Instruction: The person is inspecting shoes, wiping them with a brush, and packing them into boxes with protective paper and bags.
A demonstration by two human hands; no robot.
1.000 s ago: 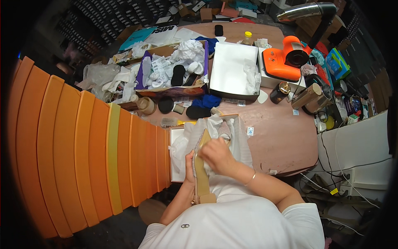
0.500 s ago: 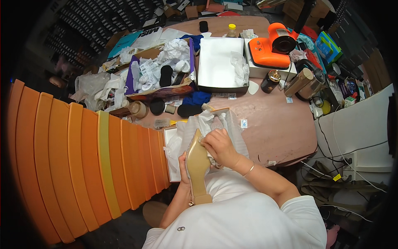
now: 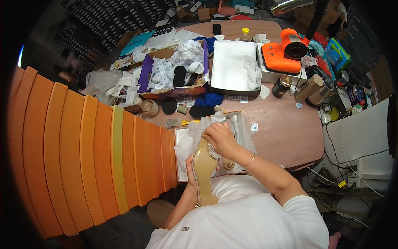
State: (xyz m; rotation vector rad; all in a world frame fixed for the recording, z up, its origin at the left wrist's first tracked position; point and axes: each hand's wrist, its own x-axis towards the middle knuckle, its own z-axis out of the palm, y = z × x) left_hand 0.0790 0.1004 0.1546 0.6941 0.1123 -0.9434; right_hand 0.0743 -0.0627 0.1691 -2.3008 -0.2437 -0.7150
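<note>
Bare hands are brought together over a work table: by the left hand (image 3: 191, 174), a beige-soled shoe with a low block heel (image 3: 203, 166) is gripped along its side, sole facing up, toe pointed away and heel turned toward a white short-sleeved shirt (image 3: 248, 211). At the toe, the right hand (image 3: 221, 138) is placed with fingers curled, a thin bracelet (image 3: 250, 161) worn at its wrist; whether anything is pinched there cannot be told. Just below its fingers, a ruffled, pale piece (image 3: 213, 152) is seen beside the sole. Behind the shoe, an open, orange-edged shoebox (image 3: 177, 164) is lined with white tissue paper (image 3: 186, 141). To the left, a tall stack of orange boxes (image 3: 99, 153) is fanned out by the fisheye lens. On the brownish-pink tabletop (image 3: 286, 139) beyond, a small printed label (image 3: 254, 127), a yellow-handled brush (image 3: 186, 122), a black oval pad (image 3: 201, 111) and a crumpled blue cloth (image 3: 208, 99) are scattered. Farther back are ranged a purple-sided carton (image 3: 143, 79) filled with crumpled white paper (image 3: 187, 52), a black-sided box with a white interior (image 3: 234, 62) and a bright orange machine (image 3: 282, 63). Beside that box's far edge, a yellow-capped bottle (image 3: 245, 35) is set.
</note>
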